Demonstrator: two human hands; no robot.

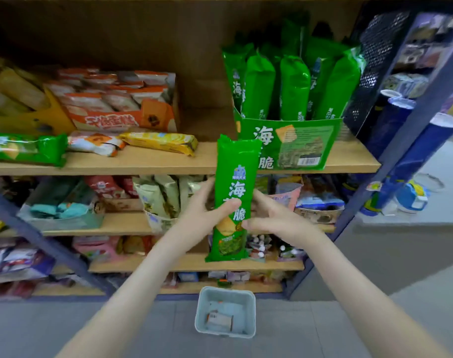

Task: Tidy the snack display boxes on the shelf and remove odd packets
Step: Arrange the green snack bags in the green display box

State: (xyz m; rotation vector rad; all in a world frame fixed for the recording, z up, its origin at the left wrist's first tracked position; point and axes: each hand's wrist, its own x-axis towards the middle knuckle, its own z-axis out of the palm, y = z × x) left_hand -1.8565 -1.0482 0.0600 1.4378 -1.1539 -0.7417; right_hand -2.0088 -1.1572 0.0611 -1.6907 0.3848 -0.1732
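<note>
A tall green seaweed-cracker packet stands upright in the air in front of the shelf. My left hand grips its left side with the thumb across the front. My right hand holds its right side. Behind it on the top shelf sits a green display box with several matching green packets upright in it. To the left stand an orange display box and a yellow one. Loose packets lie along the shelf edge: green, orange-white and yellow.
A grey-blue basket with a small packet inside sits on the floor below my arms. Lower shelves hold more snack boxes and bags. Blue shelf posts frame both sides. Blue tubes and a perforated black panel stand to the right.
</note>
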